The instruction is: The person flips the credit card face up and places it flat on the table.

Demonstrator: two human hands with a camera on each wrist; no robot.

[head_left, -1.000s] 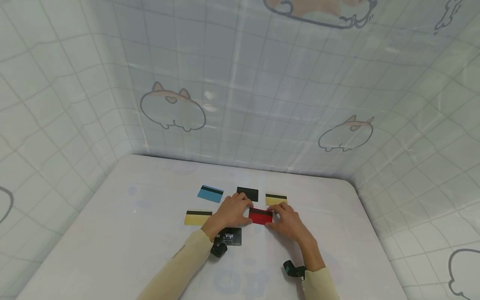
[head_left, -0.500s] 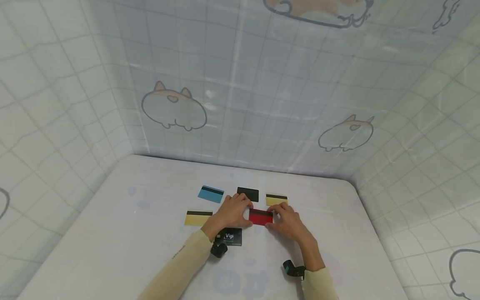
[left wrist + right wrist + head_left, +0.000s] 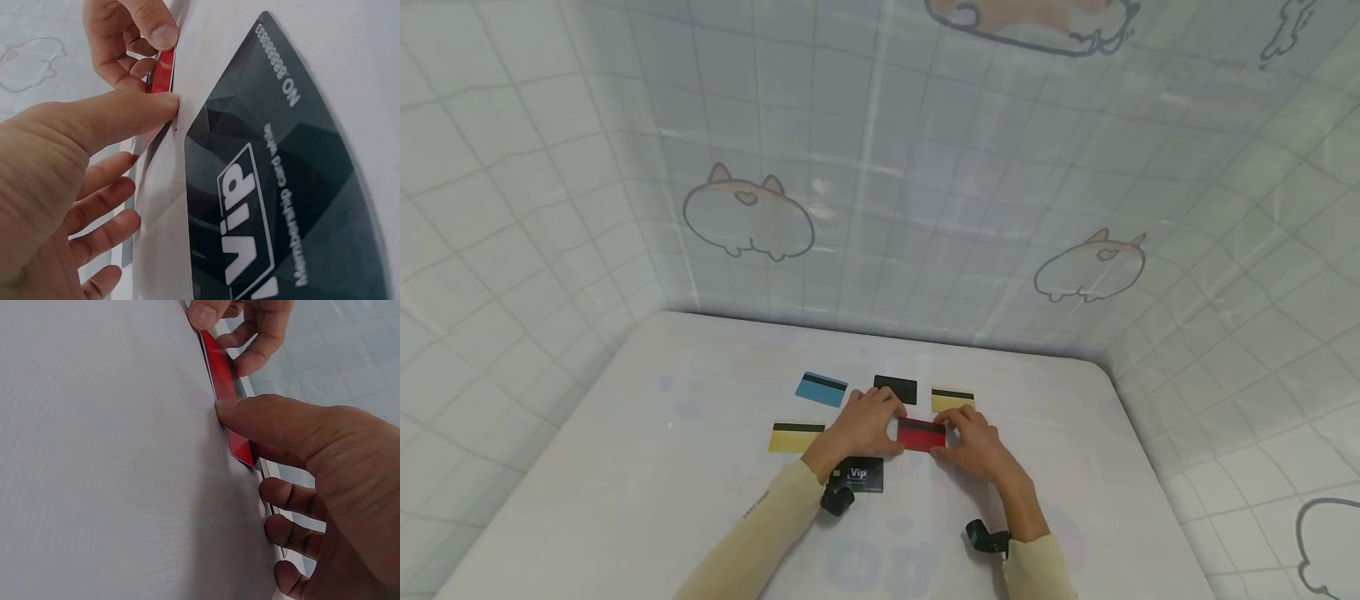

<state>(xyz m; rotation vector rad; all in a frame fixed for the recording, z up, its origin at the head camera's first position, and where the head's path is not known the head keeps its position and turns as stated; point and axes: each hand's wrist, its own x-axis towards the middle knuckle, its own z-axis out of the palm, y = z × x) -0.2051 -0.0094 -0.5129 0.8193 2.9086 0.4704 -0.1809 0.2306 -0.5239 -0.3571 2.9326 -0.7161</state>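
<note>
A red card [image 3: 921,436] with a dark stripe along its far edge lies at the table surface, between both hands. My left hand [image 3: 867,422] holds its left end, thumb at the near edge and index finger at the far edge. At the other end my right hand [image 3: 973,443] pinches it in the same way. The right wrist view shows the red card [image 3: 220,372] edge-on beneath the right thumb. A black card printed "Vip" [image 3: 867,475] lies near the left wrist, partly covered by the wrist camera.
Behind the hands lie a blue card [image 3: 822,390], a black card [image 3: 904,388] partly hidden by left fingers, and a yellow card [image 3: 953,400]. Another yellow card [image 3: 795,438] sits left of the left hand. Sheeting with a grid pattern [image 3: 880,275] surrounds the white table [image 3: 625,467].
</note>
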